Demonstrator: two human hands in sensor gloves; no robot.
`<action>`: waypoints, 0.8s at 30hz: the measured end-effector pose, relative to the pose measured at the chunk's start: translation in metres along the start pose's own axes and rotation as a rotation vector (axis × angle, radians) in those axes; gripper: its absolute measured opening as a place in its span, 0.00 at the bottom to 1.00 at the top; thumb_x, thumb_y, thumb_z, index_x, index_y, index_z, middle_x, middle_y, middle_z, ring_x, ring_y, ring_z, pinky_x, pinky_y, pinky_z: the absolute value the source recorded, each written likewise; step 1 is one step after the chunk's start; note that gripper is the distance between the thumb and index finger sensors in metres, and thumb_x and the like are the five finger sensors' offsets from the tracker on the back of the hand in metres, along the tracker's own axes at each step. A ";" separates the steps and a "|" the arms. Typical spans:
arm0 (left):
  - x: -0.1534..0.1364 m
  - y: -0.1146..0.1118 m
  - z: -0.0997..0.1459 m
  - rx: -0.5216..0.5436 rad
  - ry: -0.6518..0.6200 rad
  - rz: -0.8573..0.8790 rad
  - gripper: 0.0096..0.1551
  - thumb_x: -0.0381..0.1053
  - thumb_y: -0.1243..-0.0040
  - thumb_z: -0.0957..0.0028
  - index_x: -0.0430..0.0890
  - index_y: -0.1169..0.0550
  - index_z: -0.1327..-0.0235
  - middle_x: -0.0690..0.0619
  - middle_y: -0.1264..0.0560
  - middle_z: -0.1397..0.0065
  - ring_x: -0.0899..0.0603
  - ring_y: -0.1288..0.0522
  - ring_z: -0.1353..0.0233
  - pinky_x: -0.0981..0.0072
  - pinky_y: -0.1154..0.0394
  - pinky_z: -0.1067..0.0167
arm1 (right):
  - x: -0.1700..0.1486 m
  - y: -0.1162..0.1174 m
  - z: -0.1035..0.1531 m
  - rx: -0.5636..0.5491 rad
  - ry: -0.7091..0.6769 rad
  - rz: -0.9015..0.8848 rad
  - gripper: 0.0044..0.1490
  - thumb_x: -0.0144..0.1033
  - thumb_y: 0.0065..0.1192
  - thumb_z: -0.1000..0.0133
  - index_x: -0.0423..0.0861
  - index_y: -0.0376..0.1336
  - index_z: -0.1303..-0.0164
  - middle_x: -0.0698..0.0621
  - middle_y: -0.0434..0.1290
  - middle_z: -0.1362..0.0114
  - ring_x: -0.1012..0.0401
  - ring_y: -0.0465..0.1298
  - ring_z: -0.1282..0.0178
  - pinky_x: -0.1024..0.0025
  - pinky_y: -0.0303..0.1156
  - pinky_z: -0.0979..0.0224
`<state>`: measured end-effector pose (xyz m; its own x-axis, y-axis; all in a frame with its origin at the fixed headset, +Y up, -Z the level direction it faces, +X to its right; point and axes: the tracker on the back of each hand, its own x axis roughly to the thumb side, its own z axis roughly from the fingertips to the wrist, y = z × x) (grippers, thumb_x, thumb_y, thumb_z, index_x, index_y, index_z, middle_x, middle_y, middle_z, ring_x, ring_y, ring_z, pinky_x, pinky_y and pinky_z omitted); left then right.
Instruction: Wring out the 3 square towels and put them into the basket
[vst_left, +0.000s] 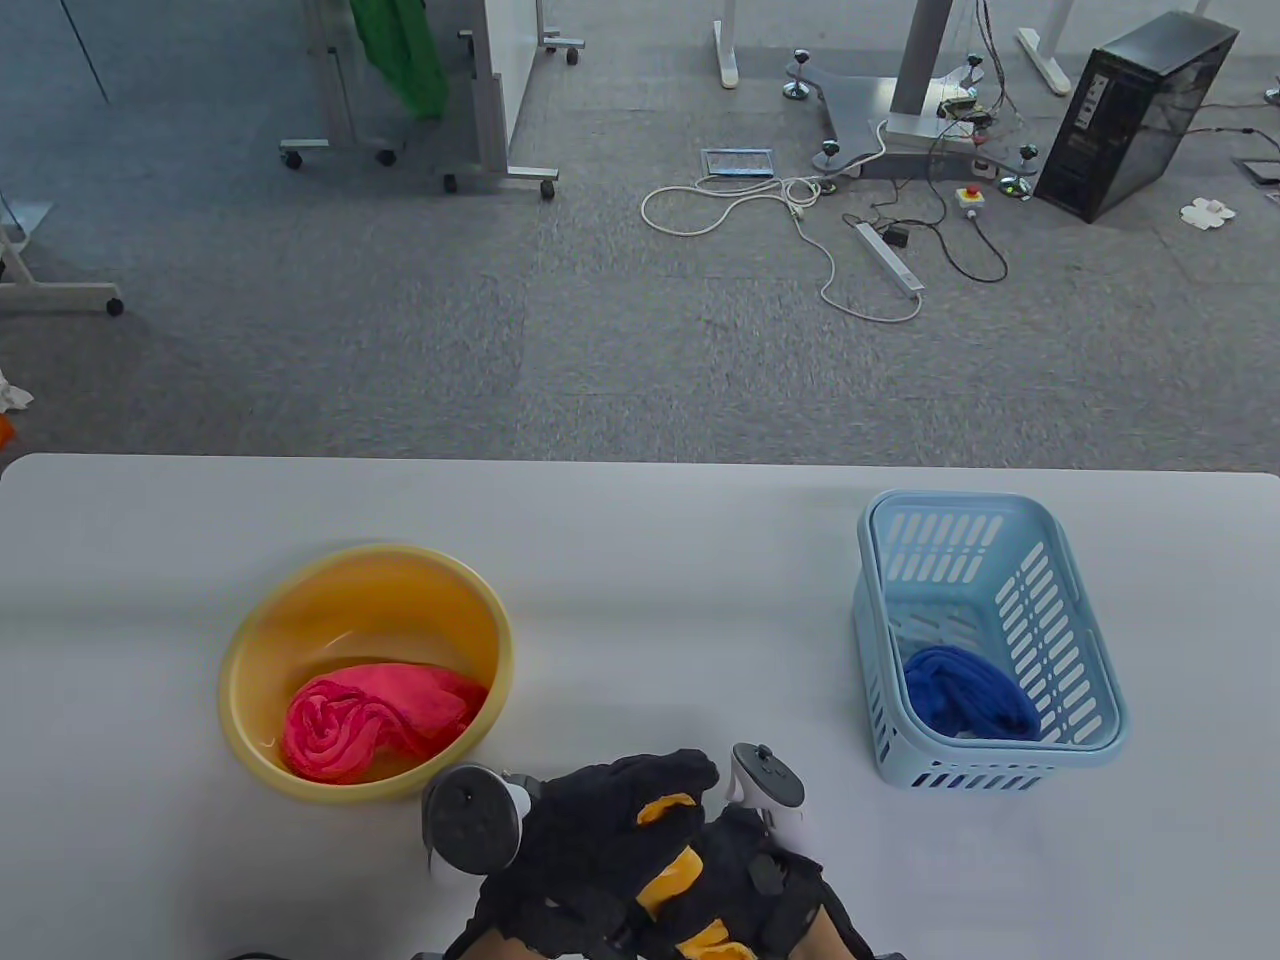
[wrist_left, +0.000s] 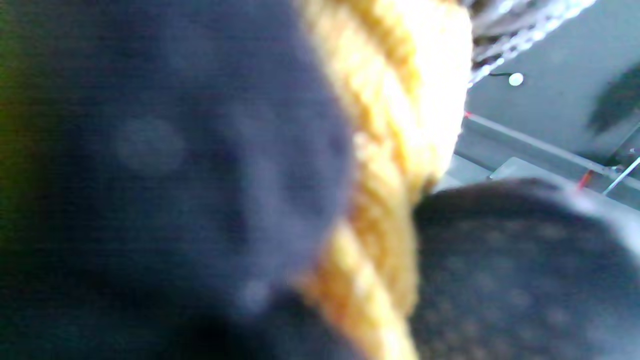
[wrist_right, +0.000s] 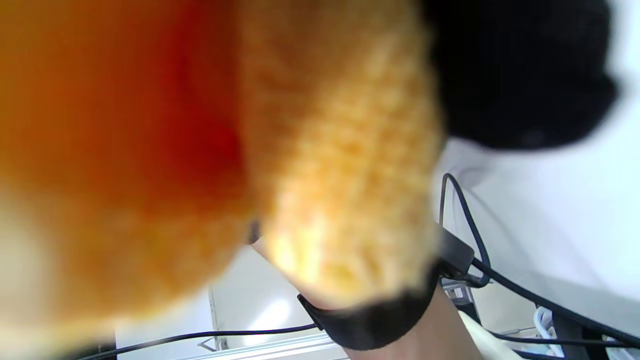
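At the near edge of the surface, an orange towel is gripped by both hands, bunched into a roll whose long axis runs roughly from near to far between them. The left hand is curled round the farther portion, and the right hand is closed round the nearer portion; in both wrist views only blurred orange cloth pressed against dark glove is seen. The wringing of this towel is judged to be the step in hand.

Just beyond and to the left, a yellow basin is placed, and a pink towel is left lying crumpled inside it. Farther off to the right, well apart from the hands, a light blue basket is set, with a blue towel already lying in its near end. The basket lies on the right hand's side, so the drop-off is judged to fall to that hand, forward and rightward.
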<state>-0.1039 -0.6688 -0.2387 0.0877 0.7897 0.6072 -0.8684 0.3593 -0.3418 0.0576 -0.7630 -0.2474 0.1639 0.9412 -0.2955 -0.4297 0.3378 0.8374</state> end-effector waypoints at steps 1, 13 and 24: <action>-0.001 0.000 0.001 0.014 0.009 0.002 0.26 0.54 0.28 0.42 0.51 0.21 0.32 0.50 0.16 0.43 0.32 0.22 0.66 0.61 0.25 0.82 | 0.002 -0.001 0.001 -0.019 0.008 0.026 0.42 0.52 0.93 0.61 0.38 0.75 0.47 0.46 0.87 0.58 0.51 0.87 0.75 0.69 0.86 0.74; -0.008 0.002 0.007 0.142 0.147 -0.051 0.30 0.58 0.26 0.45 0.52 0.22 0.30 0.49 0.20 0.36 0.32 0.21 0.56 0.60 0.22 0.73 | 0.042 -0.006 0.025 -0.330 0.078 0.512 0.46 0.46 0.91 0.54 0.39 0.66 0.32 0.41 0.80 0.44 0.48 0.85 0.59 0.63 0.85 0.58; -0.012 0.011 0.014 0.242 0.285 -0.041 0.34 0.62 0.27 0.44 0.49 0.23 0.29 0.44 0.21 0.36 0.35 0.20 0.58 0.61 0.21 0.74 | 0.065 0.010 0.032 -0.628 0.044 0.841 0.48 0.42 0.91 0.54 0.42 0.63 0.28 0.41 0.77 0.37 0.45 0.83 0.50 0.58 0.83 0.50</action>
<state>-0.1217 -0.6815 -0.2400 0.2276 0.8962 0.3809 -0.9487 0.2923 -0.1208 0.0927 -0.6991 -0.2433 -0.4283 0.8703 0.2434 -0.7757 -0.4922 0.3950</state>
